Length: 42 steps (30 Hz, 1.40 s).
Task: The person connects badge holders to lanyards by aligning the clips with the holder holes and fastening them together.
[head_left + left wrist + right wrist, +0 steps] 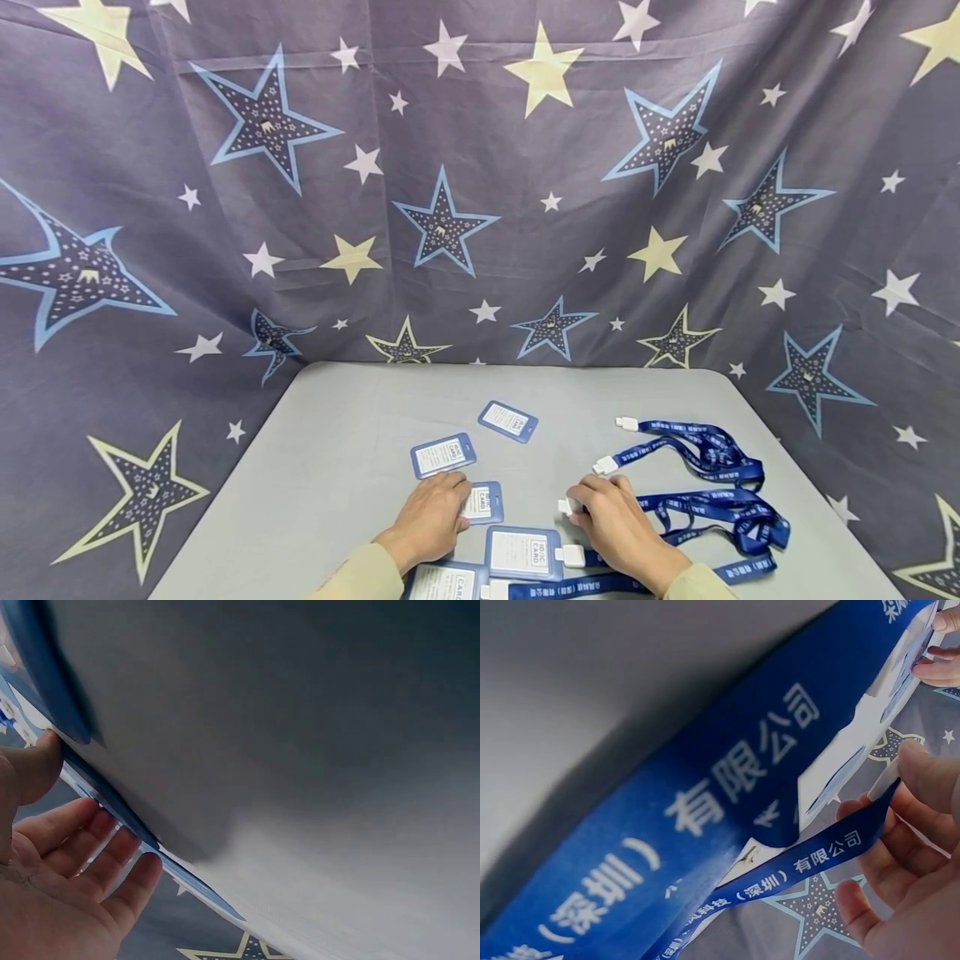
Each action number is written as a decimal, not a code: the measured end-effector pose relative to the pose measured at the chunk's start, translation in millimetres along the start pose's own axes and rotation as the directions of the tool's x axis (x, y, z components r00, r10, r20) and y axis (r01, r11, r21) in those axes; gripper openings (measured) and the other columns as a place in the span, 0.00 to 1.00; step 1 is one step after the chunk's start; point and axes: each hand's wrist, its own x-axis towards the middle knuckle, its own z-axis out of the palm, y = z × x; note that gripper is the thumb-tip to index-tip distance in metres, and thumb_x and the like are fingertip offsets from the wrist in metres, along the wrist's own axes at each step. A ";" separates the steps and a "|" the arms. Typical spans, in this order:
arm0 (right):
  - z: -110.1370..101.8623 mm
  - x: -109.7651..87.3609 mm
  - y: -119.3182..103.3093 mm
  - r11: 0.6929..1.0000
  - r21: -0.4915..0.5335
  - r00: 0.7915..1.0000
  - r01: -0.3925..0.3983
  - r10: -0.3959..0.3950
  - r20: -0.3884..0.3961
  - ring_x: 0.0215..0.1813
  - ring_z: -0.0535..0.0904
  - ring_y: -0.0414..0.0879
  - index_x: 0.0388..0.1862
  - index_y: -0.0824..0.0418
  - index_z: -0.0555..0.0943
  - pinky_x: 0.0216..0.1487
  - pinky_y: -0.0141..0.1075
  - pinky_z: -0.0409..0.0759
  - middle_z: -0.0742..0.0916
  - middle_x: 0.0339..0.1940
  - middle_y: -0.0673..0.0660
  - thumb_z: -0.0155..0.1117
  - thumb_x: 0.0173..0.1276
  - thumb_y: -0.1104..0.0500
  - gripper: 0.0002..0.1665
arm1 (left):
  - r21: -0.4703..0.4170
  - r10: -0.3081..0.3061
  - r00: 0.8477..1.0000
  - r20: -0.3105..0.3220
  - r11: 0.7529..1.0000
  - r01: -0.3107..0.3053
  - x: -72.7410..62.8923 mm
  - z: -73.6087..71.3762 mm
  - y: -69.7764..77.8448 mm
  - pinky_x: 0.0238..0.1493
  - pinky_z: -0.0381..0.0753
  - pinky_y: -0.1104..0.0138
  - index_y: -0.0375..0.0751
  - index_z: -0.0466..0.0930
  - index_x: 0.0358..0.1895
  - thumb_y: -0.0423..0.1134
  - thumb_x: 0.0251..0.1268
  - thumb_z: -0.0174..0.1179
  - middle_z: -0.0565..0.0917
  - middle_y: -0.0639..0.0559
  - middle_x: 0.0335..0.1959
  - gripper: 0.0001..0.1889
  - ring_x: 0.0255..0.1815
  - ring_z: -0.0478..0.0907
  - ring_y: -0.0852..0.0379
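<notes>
My left hand [431, 515] holds a blue-framed ID card holder [493, 502] across its long edges, covering its left part. In the left wrist view, the thumb [46, 761] lies at one edge and the fingertips [146, 866] at the other. The right hand [618, 521] pinches the white end clip [565, 507] of a dark blue lanyard [690, 502] between thumb and fingers. White lettering runs along the lanyard strap [810, 866] in the right wrist view. A gap separates this clip from the held card holder.
Two loose card holders [442, 455] [508, 421] lie farther back on the grey table [360, 417]. Nearer, two card holders [523, 552] [444, 582] have lanyard clips at their right ends. More lanyards [708, 450] lie at right. A star-patterned cloth [480, 125] hangs behind.
</notes>
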 end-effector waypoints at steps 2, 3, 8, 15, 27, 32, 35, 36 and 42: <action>0.2 1.1 -0.6 1.000 0.002 1.000 -0.004 0.004 0.004 0.41 0.80 0.38 0.39 0.53 0.87 0.47 0.40 0.69 0.85 0.36 0.43 0.80 0.58 0.61 0.11 | 0.000 0.004 1.000 -0.003 1.000 -0.004 1.3 0.4 0.1 0.69 0.74 0.50 0.37 0.82 0.58 0.42 0.59 0.73 0.82 0.45 0.59 0.25 0.64 0.76 0.45; 0.1 1.5 -1.0 1.000 0.003 1.000 -0.006 0.006 0.006 0.41 0.80 0.38 0.39 0.53 0.87 0.47 0.40 0.69 0.85 0.36 0.43 0.80 0.58 0.61 0.11 | -0.001 0.007 1.000 -0.004 1.000 -0.007 1.9 0.7 0.3 0.68 0.74 0.50 0.37 0.82 0.58 0.43 0.59 0.73 0.82 0.45 0.59 0.25 0.64 0.76 0.45; 0.5 4.1 -3.3 1.000 0.007 1.000 0.005 -0.005 0.003 0.40 0.79 0.38 0.39 0.53 0.87 0.47 0.40 0.69 0.85 0.37 0.44 0.80 0.58 0.60 0.12 | -0.009 0.015 1.000 -0.001 1.000 -0.015 4.7 1.2 2.3 0.66 0.76 0.50 0.37 0.82 0.58 0.43 0.60 0.73 0.82 0.47 0.58 0.25 0.64 0.76 0.45; 2.2 8.8 -6.5 0.999 0.007 0.999 0.037 -0.037 -0.019 0.39 0.80 0.38 0.39 0.54 0.86 0.46 0.40 0.68 0.85 0.36 0.44 0.81 0.57 0.61 0.13 | 0.001 0.016 1.000 0.008 1.000 -0.016 5.6 -0.2 5.1 0.62 0.78 0.52 0.38 0.82 0.58 0.44 0.60 0.73 0.82 0.48 0.58 0.25 0.63 0.77 0.47; 4.5 15.6 -12.6 1.000 0.007 1.000 0.024 -0.024 -0.003 0.39 0.80 0.38 0.39 0.54 0.87 0.46 0.40 0.69 0.86 0.36 0.43 0.80 0.57 0.60 0.12 | -0.019 -0.015 0.999 0.039 1.000 0.016 6.3 -1.2 8.3 0.65 0.77 0.49 0.38 0.81 0.61 0.45 0.62 0.72 0.81 0.48 0.61 0.26 0.65 0.75 0.47; 6.2 17.9 -14.4 1.000 0.016 1.000 0.018 -0.018 0.006 0.40 0.81 0.39 0.40 0.55 0.88 0.47 0.40 0.68 0.86 0.37 0.45 0.80 0.58 0.60 0.12 | -0.016 -0.012 0.999 0.040 1.000 0.012 6.5 -1.0 7.7 0.66 0.77 0.50 0.38 0.81 0.61 0.45 0.61 0.72 0.81 0.48 0.61 0.26 0.65 0.75 0.46; 8.2 19.8 -15.1 1.000 0.023 1.000 0.006 -0.007 0.026 0.41 0.81 0.40 0.42 0.56 0.88 0.46 0.40 0.67 0.86 0.37 0.45 0.79 0.59 0.59 0.12 | -0.009 -0.006 0.999 0.037 1.000 0.007 6.3 -0.8 7.4 0.66 0.77 0.52 0.38 0.81 0.61 0.45 0.61 0.72 0.81 0.48 0.61 0.26 0.65 0.75 0.47; 9.1 20.4 -15.1 1.000 0.024 0.999 0.005 -0.005 0.034 0.41 0.81 0.40 0.42 0.56 0.88 0.46 0.40 0.67 0.86 0.38 0.45 0.79 0.59 0.59 0.12 | -0.007 -0.004 0.999 0.035 1.000 0.005 6.2 -0.8 7.4 0.65 0.78 0.52 0.38 0.81 0.60 0.46 0.61 0.72 0.81 0.48 0.60 0.26 0.65 0.76 0.47; 10.9 23.3 -17.9 1.000 0.021 0.999 0.007 -0.008 0.050 0.40 0.81 0.40 0.42 0.57 0.88 0.46 0.40 0.68 0.86 0.36 0.45 0.79 0.58 0.59 0.13 | -0.007 0.002 1.000 0.027 1.000 -0.001 5.4 -0.7 6.4 0.64 0.79 0.52 0.38 0.81 0.60 0.46 0.60 0.72 0.81 0.48 0.60 0.26 0.64 0.76 0.47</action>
